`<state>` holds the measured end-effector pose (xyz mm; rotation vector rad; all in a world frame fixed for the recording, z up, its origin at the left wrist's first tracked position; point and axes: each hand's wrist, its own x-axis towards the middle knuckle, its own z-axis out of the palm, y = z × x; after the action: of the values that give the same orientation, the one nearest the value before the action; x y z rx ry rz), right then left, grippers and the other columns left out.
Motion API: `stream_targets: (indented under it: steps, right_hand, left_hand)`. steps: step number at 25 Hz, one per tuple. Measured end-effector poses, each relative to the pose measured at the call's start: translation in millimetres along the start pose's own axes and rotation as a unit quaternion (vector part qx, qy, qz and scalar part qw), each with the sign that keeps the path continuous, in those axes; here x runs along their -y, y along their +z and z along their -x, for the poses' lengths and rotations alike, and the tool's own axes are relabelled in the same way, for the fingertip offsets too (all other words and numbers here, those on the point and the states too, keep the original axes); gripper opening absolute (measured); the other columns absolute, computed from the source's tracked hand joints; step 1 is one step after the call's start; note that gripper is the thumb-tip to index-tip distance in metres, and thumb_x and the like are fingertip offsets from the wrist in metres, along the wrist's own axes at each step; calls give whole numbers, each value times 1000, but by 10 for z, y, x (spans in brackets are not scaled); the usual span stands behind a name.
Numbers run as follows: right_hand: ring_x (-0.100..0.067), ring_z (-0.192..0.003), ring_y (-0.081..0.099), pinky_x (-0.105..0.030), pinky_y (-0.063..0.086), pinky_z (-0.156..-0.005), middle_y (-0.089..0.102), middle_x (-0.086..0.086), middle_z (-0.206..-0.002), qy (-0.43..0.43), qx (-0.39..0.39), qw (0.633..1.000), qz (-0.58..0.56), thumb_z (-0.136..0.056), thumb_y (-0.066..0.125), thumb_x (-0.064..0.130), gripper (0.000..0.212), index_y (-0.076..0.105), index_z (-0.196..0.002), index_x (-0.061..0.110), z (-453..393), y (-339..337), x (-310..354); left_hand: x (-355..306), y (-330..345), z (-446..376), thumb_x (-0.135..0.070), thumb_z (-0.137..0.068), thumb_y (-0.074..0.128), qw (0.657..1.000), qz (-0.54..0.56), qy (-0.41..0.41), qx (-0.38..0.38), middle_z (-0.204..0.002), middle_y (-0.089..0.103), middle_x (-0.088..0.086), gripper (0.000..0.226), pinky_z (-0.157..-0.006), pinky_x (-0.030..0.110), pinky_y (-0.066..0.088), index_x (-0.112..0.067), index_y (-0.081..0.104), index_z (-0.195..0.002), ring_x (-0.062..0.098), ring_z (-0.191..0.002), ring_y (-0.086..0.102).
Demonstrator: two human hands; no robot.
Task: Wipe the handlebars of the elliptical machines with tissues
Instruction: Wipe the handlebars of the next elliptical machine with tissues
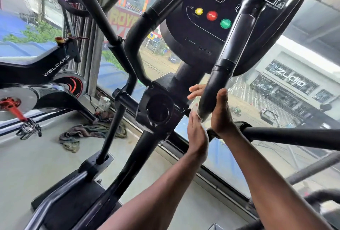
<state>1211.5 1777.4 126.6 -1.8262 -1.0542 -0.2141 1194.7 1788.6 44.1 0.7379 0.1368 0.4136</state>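
- Handlebar (215, 89): black, tilted, lower end down by the hands, below the console (230, 8).
- Right hand (221, 113): wrapped round the handlebar's lower end, thumb up along the near side, fingertips (196, 90) showing past the far side.
- Left hand (196, 132): fingers straight, palm against the tip of the bar.
- Tissue (196, 109): pale scrap, pressed between left hand and bar end; mostly hidden.
- Cloth (88, 134): crumpled on the floor by the window.
- Exercise bike (46, 80): far left.

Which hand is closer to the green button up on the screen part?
Right. The right hand grips the handlebar below the green button, its thumb reaching up toward it. The left hand sits lower, pressing the tissue at the bar's end.
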Motion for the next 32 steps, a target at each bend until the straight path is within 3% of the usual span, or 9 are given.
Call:
stream_targets:
  steps: [3,6,8,14,19,22,24,29,32]
  right_hand:
    - [-26,-107,59,-35,41,-96,67,-12,-108,-6,-1,1000,-7,-82,12,83,91,70,-83,12,0,9,-36]
    - [-26,-110,58,-37,38,-100,67,-14,-109,-5,2,1000,-1,-83,11,82,90,71,-84,15,2,11,-27]
    - [-23,-110,58,-32,38,-100,66,-12,-110,-2,8,1000,4,-82,10,83,93,71,-85,13,10,-12,-29]
    - [-19,-107,59,-30,41,-95,67,-10,-108,11,16,1000,13,-78,12,87,101,71,-91,6,11,-13,-46]
    - [3,-101,47,-18,36,-93,55,-5,-112,49,-60,992,97,-85,23,69,73,61,-112,14,164,-99,-53]
    - [-4,-84,45,-21,39,-81,48,3,-89,154,-245,950,117,-88,42,51,35,51,-90,17,558,115,-401]
    - [-17,-81,51,-29,44,-75,51,0,-86,224,-249,939,82,-88,58,25,15,47,-78,23,733,292,-572]
    - [-15,-74,59,-26,47,-64,60,-2,-84,274,-298,914,10,-78,72,26,23,49,-75,27,682,425,-674]
    - [-17,-61,58,-29,46,-58,63,0,-66,329,-340,879,-66,-78,68,21,19,54,-66,22,590,415,-751]
  left_hand:
    - [10,31,80,-46,-104,25,1000,-1,25,8,-151,38,-13,46,-113,28,33,-34,35,-147,-4,-135,36]
    - [47,29,9,-44,-105,19,998,0,-59,-1,-144,45,-10,44,-68,5,47,-33,40,-141,-21,-95,54]
    - [-22,70,8,-47,-104,21,991,19,-130,-20,-136,50,-6,43,-50,13,47,-32,46,-134,-10,-74,62]
    - [3,71,-3,-59,-96,32,985,6,-168,-50,-113,66,2,45,-65,26,54,-26,59,-112,18,-87,65]
    - [-167,-44,-102,-20,-95,47,983,0,-175,-61,-70,51,0,26,-62,25,42,-20,53,-71,13,-65,46]
    - [-222,-202,-27,-5,-87,49,985,-77,-153,-15,-77,63,1,18,-63,26,46,-19,60,-89,16,-72,58]
    - [-246,-286,-18,0,-86,52,988,-85,-129,2,-78,67,3,25,-59,24,49,-14,59,-106,14,-66,64]
    - [-413,-323,31,-9,-92,49,985,-107,-130,-27,-62,68,0,16,-61,27,47,-15,63,-87,17,-61,61]
    - [-509,-343,42,-16,-95,46,970,-212,-118,17,-88,68,2,18,-67,28,46,-17,62,-102,19,-76,60]
